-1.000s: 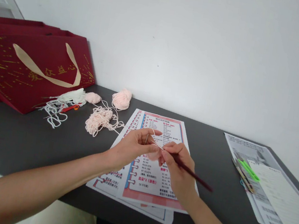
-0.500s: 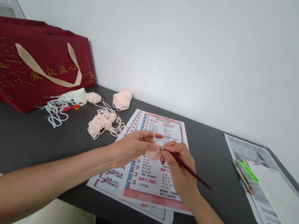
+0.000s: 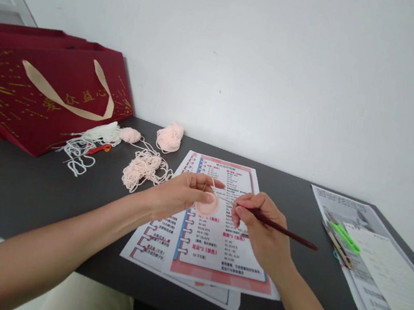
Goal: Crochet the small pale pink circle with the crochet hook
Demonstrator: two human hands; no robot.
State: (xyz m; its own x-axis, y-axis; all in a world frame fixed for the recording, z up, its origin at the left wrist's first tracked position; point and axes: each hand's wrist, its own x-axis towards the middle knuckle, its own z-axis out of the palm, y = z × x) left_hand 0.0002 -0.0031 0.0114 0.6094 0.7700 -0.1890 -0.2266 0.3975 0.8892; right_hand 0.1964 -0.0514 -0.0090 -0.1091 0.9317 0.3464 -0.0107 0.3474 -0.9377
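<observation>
Between the thumb and fingers of my left hand [image 3: 180, 195] is a small round pink crochet piece [image 3: 208, 205], with a strand of yarn running over the index finger. My right hand [image 3: 264, 227] grips a crochet hook [image 3: 285, 231] by its dark reddish-brown handle. The hook's thin metal shaft points left toward the pink piece; whether its tip touches the yarn is too fine to tell. Both hands are above printed pattern sheets [image 3: 207, 275]. A loose heap of pink yarn [image 3: 144, 170] lies left of the sheets, its strand leading toward my left hand.
Dark red gift bags [image 3: 63, 95] stand at the left against the wall. Near them lie white yarn [image 3: 96, 135], a small pink bundle [image 3: 130, 135], an orange-red tool [image 3: 103, 148] and a pink yarn ball [image 3: 169, 137]. Rightward, green-handled scissors [image 3: 347, 236] rest on papers [image 3: 387, 278].
My right hand has moved right with the hook, away from the crochet piece, exposing the metal shaft. The hook's handle lies flatter. My left hand has shifted slightly left with the piece.
</observation>
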